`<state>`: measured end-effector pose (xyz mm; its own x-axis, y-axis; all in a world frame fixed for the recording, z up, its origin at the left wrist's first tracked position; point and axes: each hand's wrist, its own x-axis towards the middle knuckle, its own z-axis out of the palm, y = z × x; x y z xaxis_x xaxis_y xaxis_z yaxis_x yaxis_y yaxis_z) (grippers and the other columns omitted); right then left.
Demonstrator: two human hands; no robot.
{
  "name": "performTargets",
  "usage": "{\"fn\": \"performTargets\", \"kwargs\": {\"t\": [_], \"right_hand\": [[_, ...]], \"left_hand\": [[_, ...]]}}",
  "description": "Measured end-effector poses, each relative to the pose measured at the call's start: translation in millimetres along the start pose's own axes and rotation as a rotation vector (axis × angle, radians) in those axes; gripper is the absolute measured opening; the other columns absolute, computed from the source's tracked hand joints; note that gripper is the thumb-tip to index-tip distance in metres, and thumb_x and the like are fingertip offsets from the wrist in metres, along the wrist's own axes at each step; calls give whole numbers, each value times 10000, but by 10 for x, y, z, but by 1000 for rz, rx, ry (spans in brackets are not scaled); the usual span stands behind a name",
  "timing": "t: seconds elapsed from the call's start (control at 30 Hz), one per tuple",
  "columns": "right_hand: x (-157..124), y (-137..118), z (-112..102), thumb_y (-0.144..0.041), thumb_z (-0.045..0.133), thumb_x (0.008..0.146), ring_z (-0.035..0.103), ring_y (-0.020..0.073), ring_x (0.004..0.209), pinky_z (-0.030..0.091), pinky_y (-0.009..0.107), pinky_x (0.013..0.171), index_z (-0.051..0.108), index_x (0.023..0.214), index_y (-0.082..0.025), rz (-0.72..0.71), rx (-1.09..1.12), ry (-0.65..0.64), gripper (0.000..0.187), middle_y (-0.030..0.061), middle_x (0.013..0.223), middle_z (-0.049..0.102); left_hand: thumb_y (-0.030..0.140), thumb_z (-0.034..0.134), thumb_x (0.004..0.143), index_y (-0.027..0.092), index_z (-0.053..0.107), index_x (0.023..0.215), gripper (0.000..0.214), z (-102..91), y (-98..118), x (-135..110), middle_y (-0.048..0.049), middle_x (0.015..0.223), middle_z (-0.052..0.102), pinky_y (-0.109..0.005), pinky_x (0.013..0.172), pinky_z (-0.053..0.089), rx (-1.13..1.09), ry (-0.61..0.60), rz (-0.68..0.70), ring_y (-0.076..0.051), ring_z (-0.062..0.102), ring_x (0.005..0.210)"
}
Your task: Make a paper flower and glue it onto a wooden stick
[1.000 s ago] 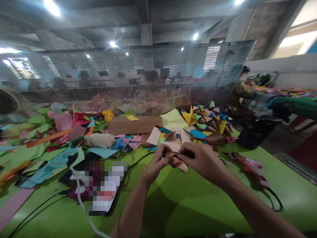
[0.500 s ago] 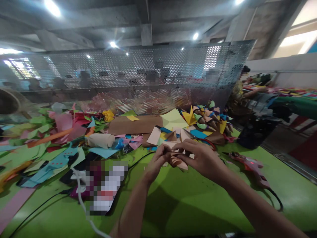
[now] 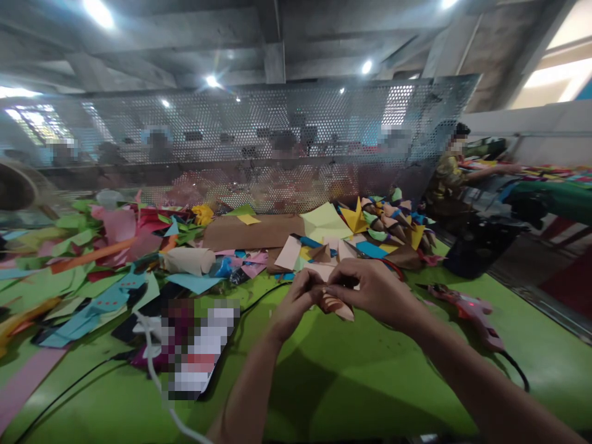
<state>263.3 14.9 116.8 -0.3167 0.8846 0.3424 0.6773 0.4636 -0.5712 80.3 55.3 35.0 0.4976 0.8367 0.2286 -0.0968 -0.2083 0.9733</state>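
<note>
A small peach-coloured folded paper piece with layered, curved folds is held above the green table between both hands. My left hand pinches its left end, fingers curled. From the right, my right hand grips its upper edge with thumb and bent fingers; the fingertips hide part of the fold. Just behind the hands lie pale pink paper sheets and brown and blue scraps. A pink glue gun with a lit red light rests on the table to the right of my right hand.
Coloured paper scraps heap up at the left. Folded paper cones are piled at the back right, before a perforated metal screen. A phone-like slab, blurred out, and a white cable lie front left. A person sits beyond.
My right hand's fingers have drawn in from a more spread pose to a tighter pinch on the peach paper. The paper has tipped slightly down to the right.
</note>
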Motion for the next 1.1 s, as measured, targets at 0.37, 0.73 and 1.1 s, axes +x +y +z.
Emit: {"fn": "performTargets", "kwargs": {"t": [0.37, 0.73, 1.1], "right_hand": [[21, 1, -26, -269, 643, 844, 525, 112, 592, 325, 228, 542, 690, 704, -176, 69, 5, -50, 174, -28, 609, 614], [-32, 150, 107, -310, 640, 863, 573, 146, 688, 425, 246, 625, 673, 896, -168, 74, 307, 43, 150, 16, 762, 665], [-136, 134, 93, -173, 622, 901, 640, 159, 738, 453, 253, 666, 708, 879, -193, -215, 1, 125, 92, 35, 809, 691]], "left_hand": [[321, 574, 869, 211, 514, 940, 144, 13, 39, -6, -4, 942, 493, -256, 785, 382, -73, -38, -29, -167, 462, 913], [252, 574, 823, 198, 530, 930, 127, 29, 40, -1, 1, 902, 490, -257, 774, 378, -194, -18, -3, -162, 459, 887], [266, 608, 845, 195, 508, 917, 143, 36, -50, 51, 11, 868, 459, -245, 733, 361, -220, 0, -37, -144, 432, 826]]}}
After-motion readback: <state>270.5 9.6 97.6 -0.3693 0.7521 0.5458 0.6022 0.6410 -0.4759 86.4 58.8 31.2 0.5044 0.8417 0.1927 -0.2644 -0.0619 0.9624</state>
